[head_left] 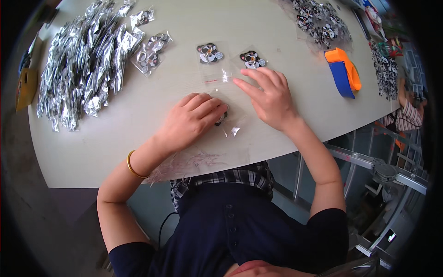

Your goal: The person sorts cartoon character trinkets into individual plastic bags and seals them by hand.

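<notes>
My left hand (196,115) is near the table's middle, its fingers together and curled over a small black-and-white trinket (222,118) in a clear plastic bag (234,130). The palm hides much of that trinket. To its right, my right hand (273,98) has its fingers apart, the tips at the edge of clear film. Just beyond those fingertips lies another bagged trinket (252,60), rounded, black and white, with a shiny metal part. A similar trinket (209,53) in clear film sits to the left of it.
Many silvery packets (87,64) are heaped at the left, two bagged trinkets (148,60) beside them. More trinkets (318,23) lie on plastic at the far right, near an orange-and-blue tape dispenser (344,74). Clear strips (189,162) litter the near edge. A metal frame (355,157) stands right.
</notes>
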`<state>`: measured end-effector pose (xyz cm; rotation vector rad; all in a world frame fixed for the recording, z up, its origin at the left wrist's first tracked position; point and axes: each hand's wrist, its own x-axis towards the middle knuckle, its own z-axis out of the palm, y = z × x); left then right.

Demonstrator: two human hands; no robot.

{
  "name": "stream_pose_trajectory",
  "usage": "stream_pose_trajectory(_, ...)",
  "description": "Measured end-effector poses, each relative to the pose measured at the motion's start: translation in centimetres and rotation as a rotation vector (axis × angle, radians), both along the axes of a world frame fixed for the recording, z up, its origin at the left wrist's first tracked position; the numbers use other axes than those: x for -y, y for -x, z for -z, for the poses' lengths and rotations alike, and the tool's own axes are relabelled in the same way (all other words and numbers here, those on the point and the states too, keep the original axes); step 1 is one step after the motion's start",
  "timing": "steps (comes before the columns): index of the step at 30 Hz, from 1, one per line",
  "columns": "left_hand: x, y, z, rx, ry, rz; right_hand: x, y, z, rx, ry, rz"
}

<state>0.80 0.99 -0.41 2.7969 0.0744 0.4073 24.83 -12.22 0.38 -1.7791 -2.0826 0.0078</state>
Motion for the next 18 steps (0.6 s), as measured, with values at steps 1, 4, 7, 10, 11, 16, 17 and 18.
stream_pose_trajectory(1,0.1,0.1,0.2,0.042,0.051,-0.022,0.6,0.4,-0.2,-0.042,-0.017,-0.005)
stream_pose_trajectory(4,-1.6,0.4,-0.2,0.043,0.088,0.012,2.9,2.1,0.2,-0.097,0.091,-0.132)
stream_pose_trajectory(7,-1.6,0.5,-0.4,0.050,0.115,0.019,4.0,3.7,0.2,-0.062,0.082,-0.082)
stream_pose_trajectory(10,-0.5,-0.2,0.1,0.068,0.178,0.015,3.8,4.4,-0.2,-0.095,0.056,-0.035)
stream_pose_trajectory(11,-0.3,-0.3,0.3,0.056,0.226,0.025,3.7,4.4,-0.2,-0.141,0.025,-0.031)
stream_pose_trajectory(16,-0.6,-0.3,1.1,0.094,0.233,0.051,3.4,4.0,0.2,-0.416,0.101,-0.045)
stream_pose_trajectory(17,-0.5,-0.3,1.0,0.093,0.241,0.048,3.1,4.2,0.3,-0.400,0.059,-0.078)
stream_pose_trajectory(18,-0.5,-0.3,1.1,0.093,0.245,0.044,3.0,4.3,0.3,-0.400,0.064,-0.080)
